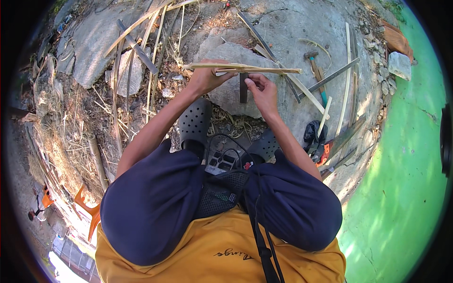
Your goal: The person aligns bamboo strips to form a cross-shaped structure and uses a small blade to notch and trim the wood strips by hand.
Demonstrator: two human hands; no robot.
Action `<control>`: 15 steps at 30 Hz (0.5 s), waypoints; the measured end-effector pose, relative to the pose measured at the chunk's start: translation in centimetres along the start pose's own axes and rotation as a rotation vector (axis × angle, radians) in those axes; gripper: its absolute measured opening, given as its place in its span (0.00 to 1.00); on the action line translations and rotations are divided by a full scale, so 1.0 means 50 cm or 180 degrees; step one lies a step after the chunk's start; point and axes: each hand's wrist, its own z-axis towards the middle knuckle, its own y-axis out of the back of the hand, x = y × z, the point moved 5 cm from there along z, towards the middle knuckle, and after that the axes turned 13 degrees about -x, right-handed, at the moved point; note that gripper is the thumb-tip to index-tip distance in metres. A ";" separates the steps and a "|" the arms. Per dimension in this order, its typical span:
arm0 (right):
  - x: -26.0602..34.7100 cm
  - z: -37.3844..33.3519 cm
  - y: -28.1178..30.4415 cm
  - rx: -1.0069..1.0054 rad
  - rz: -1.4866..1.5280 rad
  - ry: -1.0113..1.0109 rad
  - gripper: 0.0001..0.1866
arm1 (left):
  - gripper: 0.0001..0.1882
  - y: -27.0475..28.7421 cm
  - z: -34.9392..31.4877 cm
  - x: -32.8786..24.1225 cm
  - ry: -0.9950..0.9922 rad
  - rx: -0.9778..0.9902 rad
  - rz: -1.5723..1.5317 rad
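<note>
Two pale bamboo strips (273, 70) lie crosswise in front of me, close together and raised over a flat stone slab (226, 99). Around their left part my left hand (204, 79) is closed, with its thumb stretched along the lower strip. Below the strips a short dark flat bar (243, 89) points toward me. My right hand (264, 92) pinches at the top of this bar, thumb against its edge and fingertips just under the strips. Whether the bar is metal or dark wood I cannot tell.
To the right lie a hammer (315, 63) with a teal grip, dark and pale strips, a black bag (313, 134) and an orange-handled saw (325, 153). More strips (155, 52) and broken stone are at the left. Green ground (406, 165) borders the far right.
</note>
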 end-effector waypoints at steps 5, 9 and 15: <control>0.003 0.003 -0.004 -0.0007 -0.0033 -0.0029 0.13 | 0.13 -0.005 -0.002 0.014 0.0029 -0.0136 0.0072; -0.002 0.003 -0.001 -0.0017 -0.0001 0.0060 0.13 | 0.12 -0.010 -0.005 0.014 0.0015 -0.0142 0.0052; -0.003 0.003 -0.007 -0.0010 0.0012 0.0040 0.13 | 0.11 -0.005 -0.007 0.015 -0.0026 -0.0268 0.0007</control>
